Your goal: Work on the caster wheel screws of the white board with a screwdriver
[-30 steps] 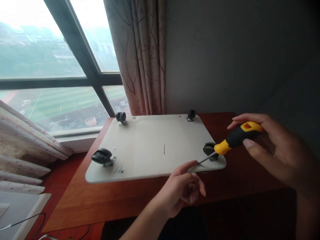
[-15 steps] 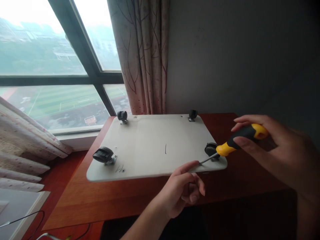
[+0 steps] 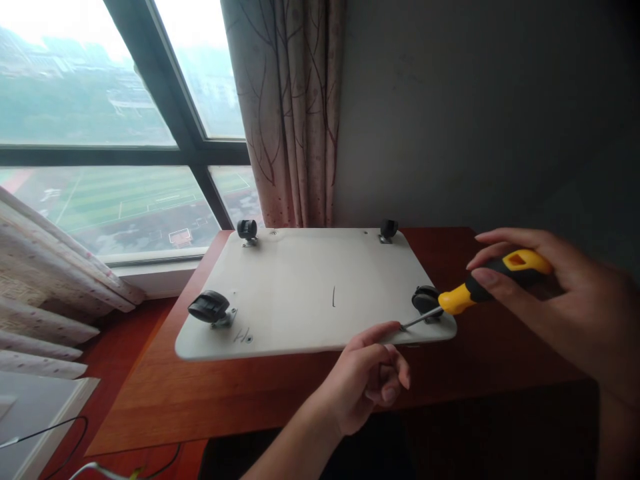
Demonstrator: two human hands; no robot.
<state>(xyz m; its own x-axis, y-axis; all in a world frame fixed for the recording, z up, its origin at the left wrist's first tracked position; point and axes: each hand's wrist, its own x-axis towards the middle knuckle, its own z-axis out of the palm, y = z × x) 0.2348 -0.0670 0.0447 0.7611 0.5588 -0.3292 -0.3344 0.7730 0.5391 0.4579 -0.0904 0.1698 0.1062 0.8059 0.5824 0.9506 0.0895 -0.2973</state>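
Note:
A screwdriver (image 3: 457, 299) with a yellow and black handle is held in my right hand (image 3: 570, 293), thumb below and fingers above the grip. Its shaft slants down to the left, and the tip rests near the front edge of a white board (image 3: 300, 287). My left hand (image 3: 373, 377) reaches in from below, index finger stretched out to the screwdriver's tip and the other fingers loosely curled. It holds nothing. Whatever lies under the tip is too small to make out. Beside the shaft stands a black caster (image 3: 425, 300), partly behind it.
Black casters stand at the board's other corners: front left (image 3: 210, 307), back left (image 3: 247, 231) and back right (image 3: 389, 231). The board lies on a reddish wooden table (image 3: 150, 387). A window (image 3: 125, 207) and a curtain (image 3: 297, 120) are behind; a cable (image 3: 83, 433) hangs at lower left.
The screwdriver's handle has turned, bringing its yellow slot to the top, and my right hand has shifted slightly right. My left finger stays at the tip. The view has moved a little.

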